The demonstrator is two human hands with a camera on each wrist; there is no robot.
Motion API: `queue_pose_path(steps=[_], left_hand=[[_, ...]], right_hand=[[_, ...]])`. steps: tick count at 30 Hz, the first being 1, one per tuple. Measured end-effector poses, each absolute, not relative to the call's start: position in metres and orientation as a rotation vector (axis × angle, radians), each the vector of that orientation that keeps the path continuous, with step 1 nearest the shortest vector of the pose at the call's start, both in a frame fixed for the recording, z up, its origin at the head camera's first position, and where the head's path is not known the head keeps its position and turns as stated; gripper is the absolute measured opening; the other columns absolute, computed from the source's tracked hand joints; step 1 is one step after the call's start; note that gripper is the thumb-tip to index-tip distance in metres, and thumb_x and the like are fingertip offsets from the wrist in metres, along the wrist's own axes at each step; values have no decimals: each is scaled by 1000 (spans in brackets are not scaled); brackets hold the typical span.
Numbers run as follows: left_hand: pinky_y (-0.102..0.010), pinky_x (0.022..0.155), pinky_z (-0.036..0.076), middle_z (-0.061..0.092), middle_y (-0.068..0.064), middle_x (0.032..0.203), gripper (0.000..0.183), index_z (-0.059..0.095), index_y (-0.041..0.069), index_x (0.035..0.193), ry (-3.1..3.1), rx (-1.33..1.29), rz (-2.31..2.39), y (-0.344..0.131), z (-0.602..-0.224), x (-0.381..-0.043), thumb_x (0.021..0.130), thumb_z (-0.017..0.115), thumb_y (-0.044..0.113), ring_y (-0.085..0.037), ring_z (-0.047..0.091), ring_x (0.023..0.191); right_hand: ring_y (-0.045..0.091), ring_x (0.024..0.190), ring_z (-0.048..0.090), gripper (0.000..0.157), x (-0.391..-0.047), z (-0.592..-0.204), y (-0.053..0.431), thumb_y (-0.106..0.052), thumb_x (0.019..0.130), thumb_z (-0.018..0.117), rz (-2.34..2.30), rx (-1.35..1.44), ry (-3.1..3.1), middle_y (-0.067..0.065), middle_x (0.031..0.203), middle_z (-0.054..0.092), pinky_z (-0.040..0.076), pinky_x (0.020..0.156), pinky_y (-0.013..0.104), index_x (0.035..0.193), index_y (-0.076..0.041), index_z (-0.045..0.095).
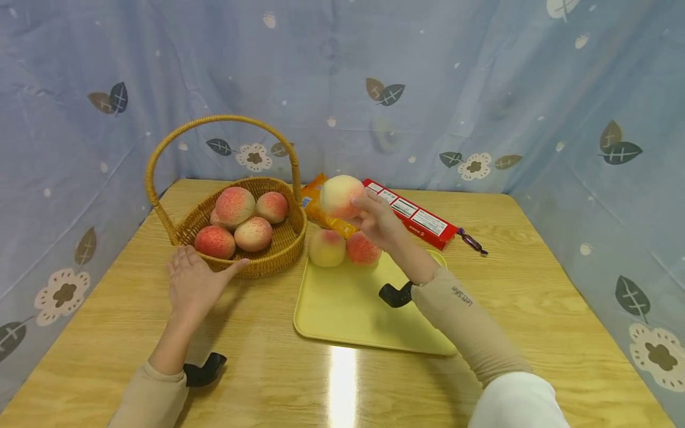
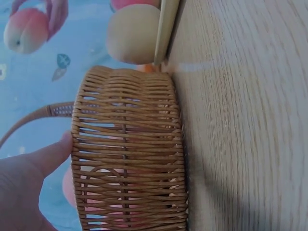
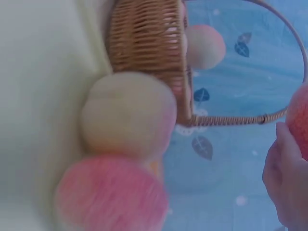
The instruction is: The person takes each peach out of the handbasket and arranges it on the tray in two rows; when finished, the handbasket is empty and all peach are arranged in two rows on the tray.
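A pale yellow and pink peach [image 1: 341, 197] is held up by my right hand [image 1: 377, 221], above the back of a yellow tray [image 1: 364, 309]. On the tray's back left part sit a yellowish peach [image 1: 327, 248] and a redder peach [image 1: 364, 248], side by side. My left hand [image 1: 195, 279] rests against the near left rim of a wicker basket [image 1: 267, 266], with its fingers and thumb spread. In the left wrist view the thumb [image 2: 60, 147] touches that rim. Several peaches lie in the basket, among them a large one [image 1: 235, 205] on top.
Behind the tray lie an orange packet [image 1: 313, 199] and a red box [image 1: 423, 223]. A purple wrapped candy [image 1: 472, 242] lies by the box's right end. The basket's tall handle [image 1: 222, 119] arches up over it. A blue patterned curtain [image 1: 332, 71] encloses the wooden table [image 1: 257, 368].
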State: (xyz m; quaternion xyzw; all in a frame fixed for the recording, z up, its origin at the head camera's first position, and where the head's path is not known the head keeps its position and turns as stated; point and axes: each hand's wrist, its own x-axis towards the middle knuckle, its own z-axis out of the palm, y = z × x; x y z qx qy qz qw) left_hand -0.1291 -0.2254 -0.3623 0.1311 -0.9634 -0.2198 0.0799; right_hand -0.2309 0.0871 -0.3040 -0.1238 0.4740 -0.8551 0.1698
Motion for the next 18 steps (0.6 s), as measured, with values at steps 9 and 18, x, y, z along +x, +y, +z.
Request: queue_pose_path(steps=[9, 18], left_hand=[[-62, 113, 7, 9, -48, 145, 128, 8, -27, 140, -2904, 387, -652, -226, -362, -130, 80, 54, 76, -59, 10, 137], [-62, 113, 6, 8, -49, 145, 128, 7, -27, 140, -2914, 383, -660, -228, -363, -131, 81, 53, 76, -59, 9, 137]], right_hand=[[15, 97, 58, 68, -217, -308, 155, -3, 86, 66, -2282, -239, 1737, 6, 117, 52, 51, 86, 23, 144, 10, 34], [22, 115, 50, 67, -216, -322, 194, -8, 87, 68, -1894, -20, 2198, 17, 135, 48, 44, 97, 32, 146, 4, 39]])
